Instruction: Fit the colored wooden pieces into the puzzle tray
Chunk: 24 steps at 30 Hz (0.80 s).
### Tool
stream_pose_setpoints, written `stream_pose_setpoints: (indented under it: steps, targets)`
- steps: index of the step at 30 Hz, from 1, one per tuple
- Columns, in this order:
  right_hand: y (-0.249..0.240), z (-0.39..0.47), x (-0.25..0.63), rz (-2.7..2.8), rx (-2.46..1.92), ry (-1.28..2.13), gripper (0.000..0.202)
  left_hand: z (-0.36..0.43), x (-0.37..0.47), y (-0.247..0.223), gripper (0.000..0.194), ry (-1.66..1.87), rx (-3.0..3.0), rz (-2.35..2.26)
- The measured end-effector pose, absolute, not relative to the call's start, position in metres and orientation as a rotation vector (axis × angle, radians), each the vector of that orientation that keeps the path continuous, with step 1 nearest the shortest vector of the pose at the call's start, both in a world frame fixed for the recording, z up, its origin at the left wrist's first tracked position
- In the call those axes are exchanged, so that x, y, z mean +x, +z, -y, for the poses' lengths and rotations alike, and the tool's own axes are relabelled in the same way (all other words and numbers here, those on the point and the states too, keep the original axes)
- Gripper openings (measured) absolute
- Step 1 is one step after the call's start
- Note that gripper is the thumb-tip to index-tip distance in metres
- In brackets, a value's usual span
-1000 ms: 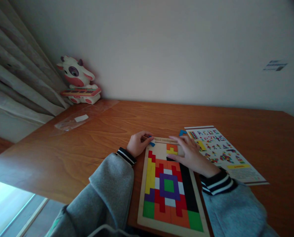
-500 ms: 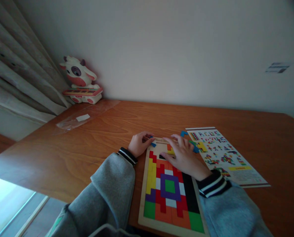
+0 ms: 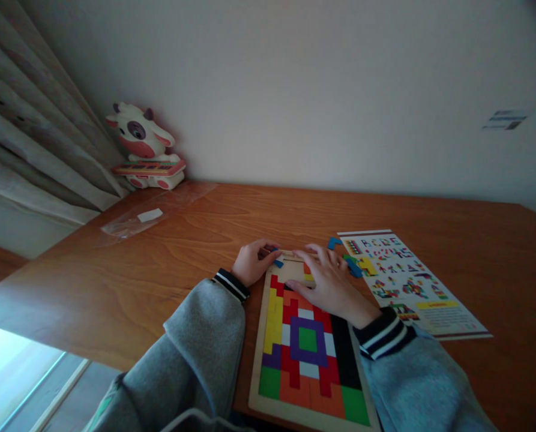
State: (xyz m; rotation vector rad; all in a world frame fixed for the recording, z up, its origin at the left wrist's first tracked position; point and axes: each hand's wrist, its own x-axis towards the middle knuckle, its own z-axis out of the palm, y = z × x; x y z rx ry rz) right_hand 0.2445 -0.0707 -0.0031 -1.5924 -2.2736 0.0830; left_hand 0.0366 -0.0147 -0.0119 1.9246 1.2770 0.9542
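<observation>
A wooden puzzle board (image 3: pixel 255 393) lies near the table's front edge, filled with red, yellow, purple, green, white, orange and black pieces; bare wood shows near its top. At the board's upper left corner, my left hand (image 3: pixel 252 264) pinches a blue piece (image 3: pixel 278 263) between thumb and fingers. My right hand (image 3: pixel 331 285) hovers over the upper right part with fingers apart, hiding some pieces beneath it. Just right of it, a blue piece (image 3: pixel 354 268) and a yellow piece (image 3: pixel 367 266) lie by the sheet. Another blue piece (image 3: pixel 334 242) rests behind that hand.
A printed pattern sheet (image 3: pixel 443 321) lies to the right of the board. A cow toy with a keyboard (image 3: pixel 150 168) stands at the back left, with a clear plastic wrapper (image 3: pixel 126 226) in front of it. A curtain (image 3: pixel 33 132) hangs at the left.
My right hand has shifted slightly to the left over the board, its thumb now further left. My left hand stays at the corner with the blue piece.
</observation>
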Motion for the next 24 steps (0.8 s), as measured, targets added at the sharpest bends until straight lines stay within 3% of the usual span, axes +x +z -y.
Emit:
stream_pose_setpoints:
  steps: [8, 24]
  targets:
    - [-0.003, 0.057, 0.294, 2.147, -1.571, 0.134, 0.034, 0.014, 0.036, -0.012, 0.027, 0.952, 1.934, -1.271]
    - [-0.017, 0.057, 0.301, 2.077, -1.764, 0.137, 0.047, 0.012, 0.035, -0.014, 0.031, 0.977, 1.89, -1.263]
